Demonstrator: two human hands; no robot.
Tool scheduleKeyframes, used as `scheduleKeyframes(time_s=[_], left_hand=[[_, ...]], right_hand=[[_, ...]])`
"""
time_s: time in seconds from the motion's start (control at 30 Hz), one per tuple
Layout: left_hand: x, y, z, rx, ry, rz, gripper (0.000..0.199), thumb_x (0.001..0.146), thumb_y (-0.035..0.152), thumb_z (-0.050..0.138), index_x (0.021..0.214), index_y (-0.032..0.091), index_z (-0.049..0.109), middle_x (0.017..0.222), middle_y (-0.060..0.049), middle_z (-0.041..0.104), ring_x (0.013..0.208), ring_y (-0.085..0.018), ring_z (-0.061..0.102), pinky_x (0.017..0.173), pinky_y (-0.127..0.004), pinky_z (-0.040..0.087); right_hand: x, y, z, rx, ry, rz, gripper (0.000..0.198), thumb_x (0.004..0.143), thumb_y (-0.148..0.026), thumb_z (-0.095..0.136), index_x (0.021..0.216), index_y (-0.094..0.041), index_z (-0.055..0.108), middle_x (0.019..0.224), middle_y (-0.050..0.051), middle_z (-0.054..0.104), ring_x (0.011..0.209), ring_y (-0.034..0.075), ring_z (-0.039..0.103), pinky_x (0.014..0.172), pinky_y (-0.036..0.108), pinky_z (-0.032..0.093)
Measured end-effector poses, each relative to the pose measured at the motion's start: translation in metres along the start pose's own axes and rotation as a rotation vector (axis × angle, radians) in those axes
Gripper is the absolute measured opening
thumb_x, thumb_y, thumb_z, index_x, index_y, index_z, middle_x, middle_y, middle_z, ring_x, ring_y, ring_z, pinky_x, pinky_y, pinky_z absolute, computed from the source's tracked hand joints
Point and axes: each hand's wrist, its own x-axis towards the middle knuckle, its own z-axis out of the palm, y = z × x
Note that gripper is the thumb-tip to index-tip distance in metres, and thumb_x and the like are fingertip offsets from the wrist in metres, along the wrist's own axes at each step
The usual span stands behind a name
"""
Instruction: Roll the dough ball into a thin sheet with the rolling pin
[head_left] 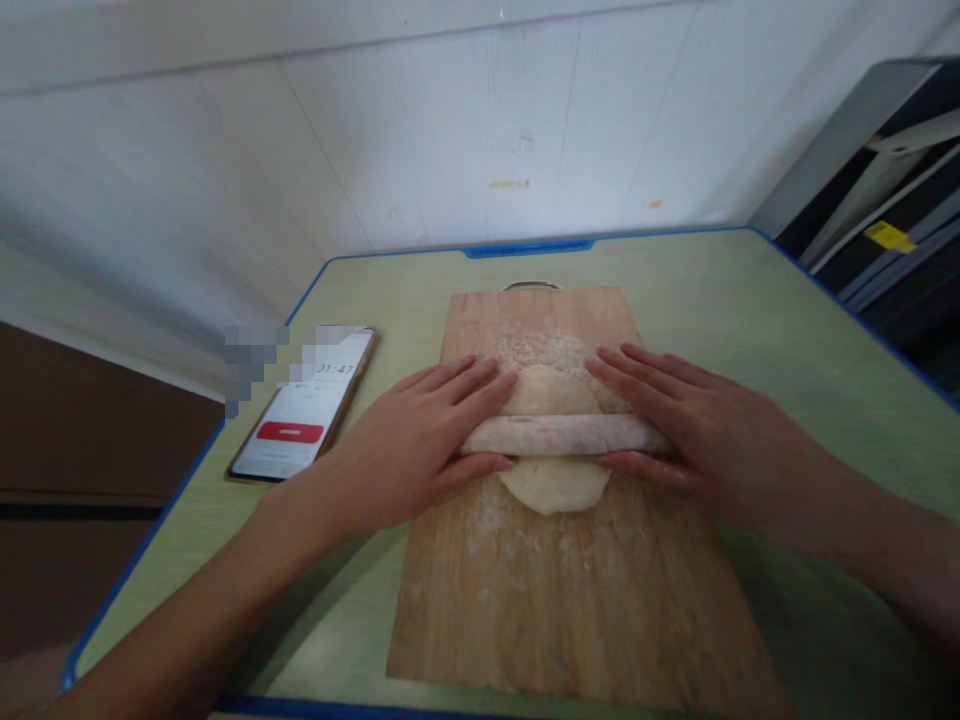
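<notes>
A flour-dusted rolling pin (pixel 559 435) lies crosswise over a flat piece of dough (pixel 556 488), which shows both in front of the pin and behind it. My left hand (pixel 442 425) holds the pin's left end, fingers stretched over the top and thumb along the near side. At the other end, my right hand (pixel 660 420) grips it the same way. The dough rests on a wooden cutting board (pixel 577 610) with white flour scattered on it. Both ends of the pin are covered by my palms.
A phone (pixel 300 410) with a lit timer screen lies on the green table (pixel 750 320), left of the board. The board's metal handle (pixel 531 286) points toward the white wall (pixel 450 140). Dark folded items (pixel 892 220) stand beyond the table's right edge.
</notes>
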Motion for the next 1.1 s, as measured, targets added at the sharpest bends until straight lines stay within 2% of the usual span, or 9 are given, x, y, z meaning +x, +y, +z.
scheduleKeyframes(time_s=[0.2, 0.43, 0.63, 0.87, 0.97, 1.1], left_hand=[[0.007, -0.006, -0.001, -0.015, -0.022, 0.025, 0.07, 0.096, 0.061, 0.022, 0.144, 0.012, 0.039, 0.15, -0.015, 0.041, 0.141, -0.026, 0.033, 0.115, -0.045, 0.027], [-0.004, -0.006, -0.001, -0.032, -0.039, 0.07, 0.066, 0.097, 0.058, 0.03, 0.148, 0.016, 0.031, 0.155, -0.012, 0.034, 0.144, -0.023, 0.028, 0.116, -0.041, 0.026], [0.004, -0.009, 0.003, -0.019, -0.013, 0.078, 0.078, 0.089, 0.067, 0.037, 0.144, 0.011, 0.038, 0.15, -0.017, 0.04, 0.141, -0.026, 0.033, 0.115, -0.043, 0.029], [0.002, -0.009, 0.002, -0.072, -0.008, 0.073, 0.083, 0.085, 0.072, 0.038, 0.145, 0.014, 0.036, 0.151, -0.016, 0.039, 0.141, -0.026, 0.035, 0.114, -0.042, 0.031], [0.004, -0.007, 0.004, -0.052, 0.017, 0.05, 0.086, 0.083, 0.074, 0.038, 0.143, 0.012, 0.039, 0.148, -0.017, 0.044, 0.138, -0.028, 0.039, 0.113, -0.043, 0.033], [0.005, -0.007, 0.005, -0.018, 0.034, 0.062, 0.086, 0.083, 0.073, 0.04, 0.142, 0.011, 0.041, 0.147, -0.018, 0.045, 0.138, -0.029, 0.039, 0.113, -0.043, 0.032]], right_hand=[[0.008, 0.007, -0.003, 0.067, -0.054, -0.008, 0.063, 0.095, -0.052, 0.037, 0.136, -0.006, 0.05, 0.138, 0.019, 0.053, 0.128, 0.031, 0.049, 0.102, 0.053, 0.044], [-0.003, 0.005, -0.003, 0.036, -0.029, -0.072, 0.065, 0.092, -0.053, 0.045, 0.142, -0.011, 0.042, 0.143, 0.017, 0.049, 0.133, 0.03, 0.044, 0.104, 0.05, 0.043], [0.009, 0.008, 0.001, 0.029, 0.016, -0.081, 0.071, 0.09, -0.059, 0.045, 0.131, -0.002, 0.051, 0.131, 0.022, 0.059, 0.12, 0.032, 0.057, 0.096, 0.047, 0.05], [0.003, 0.006, -0.001, -0.009, -0.005, -0.101, 0.074, 0.088, -0.061, 0.046, 0.138, -0.006, 0.044, 0.137, 0.02, 0.055, 0.125, 0.033, 0.052, 0.1, 0.051, 0.046], [0.002, 0.002, 0.0, -0.079, 0.01, -0.058, 0.078, 0.085, -0.065, 0.049, 0.137, -0.007, 0.046, 0.134, 0.02, 0.058, 0.122, 0.034, 0.055, 0.099, 0.053, 0.046], [0.006, -0.001, 0.002, -0.081, 0.018, -0.043, 0.073, 0.085, -0.061, 0.052, 0.132, -0.006, 0.05, 0.131, 0.019, 0.06, 0.118, 0.031, 0.059, 0.095, 0.049, 0.05]])
